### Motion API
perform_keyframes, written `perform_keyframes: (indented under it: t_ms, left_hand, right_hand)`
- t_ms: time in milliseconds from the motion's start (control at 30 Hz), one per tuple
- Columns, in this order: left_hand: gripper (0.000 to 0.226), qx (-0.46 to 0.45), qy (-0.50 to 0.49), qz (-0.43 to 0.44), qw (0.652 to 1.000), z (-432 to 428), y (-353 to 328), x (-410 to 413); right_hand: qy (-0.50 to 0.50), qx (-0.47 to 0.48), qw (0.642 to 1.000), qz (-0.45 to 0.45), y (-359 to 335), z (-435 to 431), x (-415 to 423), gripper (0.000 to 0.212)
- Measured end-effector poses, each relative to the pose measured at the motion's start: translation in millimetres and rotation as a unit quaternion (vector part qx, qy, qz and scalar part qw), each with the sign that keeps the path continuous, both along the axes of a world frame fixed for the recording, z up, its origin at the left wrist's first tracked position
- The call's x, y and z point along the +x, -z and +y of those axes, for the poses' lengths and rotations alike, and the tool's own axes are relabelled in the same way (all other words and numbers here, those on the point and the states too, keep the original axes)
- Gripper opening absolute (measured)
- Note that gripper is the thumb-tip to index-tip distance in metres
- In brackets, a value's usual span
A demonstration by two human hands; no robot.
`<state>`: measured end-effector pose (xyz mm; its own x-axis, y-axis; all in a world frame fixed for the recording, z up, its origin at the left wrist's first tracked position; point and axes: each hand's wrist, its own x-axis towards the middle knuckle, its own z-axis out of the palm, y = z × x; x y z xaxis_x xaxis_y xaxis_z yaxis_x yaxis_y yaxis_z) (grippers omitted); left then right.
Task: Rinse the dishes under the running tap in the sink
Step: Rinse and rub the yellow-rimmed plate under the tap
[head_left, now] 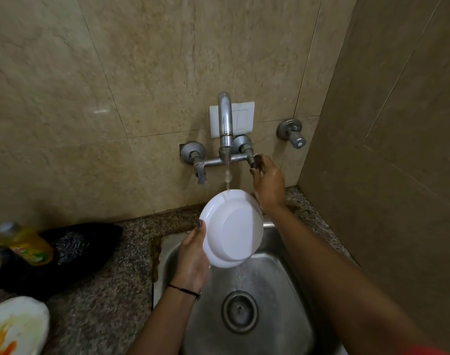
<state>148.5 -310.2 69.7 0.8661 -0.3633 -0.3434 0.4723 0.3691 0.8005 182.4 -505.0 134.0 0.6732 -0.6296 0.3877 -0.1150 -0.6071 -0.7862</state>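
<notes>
Logged right forearm nearest the lens, entering at 5 o'clock and reaching to the right hand (268,184) at 1 o'clock of the plate (234,229). Noted fingers curled round the right tap handle (256,160), gripping it. Found left hand (193,254) at 7 o'clock of the plate, thumb over the rim, holding it. Recorded plate above the sink (283,303), stood on edge and tipped, underside facing the lens, top rim pointing to 12 o'clock beneath the spout (225,119); round, so assigned no long axis. Saw water stream (227,175) striking the top rim and running off the low edge at 6 o'clock into the basin. Counted: one plate in hand; one stained plate (16,326) on the counter (111,290) at 8 o'clock; one spout; two mixer handles, including the left tap handle (199,170); one separate valve (293,135) at 2 o'clock; one drain (239,311). Noted blurred yellow bottle (26,244) beside a black bag (77,249) at 9 o'clock.
</notes>
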Motion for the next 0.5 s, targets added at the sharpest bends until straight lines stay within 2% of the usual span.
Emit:
perform_keyframes:
  t_ms: [100, 200, 267, 333, 433, 500]
  left_hand:
    - [0.034, -0.01, 0.003, 0.0, 1.0, 3.2, 1.0, -6.1]
    - [0.039, -0.018, -0.014, 0.007, 1.0, 8.1, 7.9, -14.9]
    - [0.048, -0.024, -0.03, 0.018, 0.999, 12.5, 16.1, -22.2]
    - [0.058, -0.026, -0.049, 0.027, 0.998, 16.9, 24.4, -32.7]
    - [0.056, -0.024, -0.068, 0.044, 0.996, 18.1, 36.6, -54.2]
    - [0.052, -0.016, -0.085, 0.072, 0.994, 16.5, 43.7, -69.1]
  right_hand:
    - [-0.048, 0.034, 0.997, 0.054, 4.6, 0.6, -16.9, 0.042]
    - [-0.075, 0.208, 0.97, 0.104, 26.9, 13.1, -49.8, 0.055]
    - [-0.06, 0.351, 0.923, 0.148, 51.8, 21.8, -77.2, 0.049]
    - [-0.05, 0.475, 0.857, 0.192, 72.6, 34.3, -108.8, 0.05]
    - [-0.082, 0.584, 0.784, 0.193, 95.6, 53.7, -152.4, 0.044]
    - [-0.113, 0.613, 0.761, 0.18, 110.1, 61.5, -171.8, 0.036]
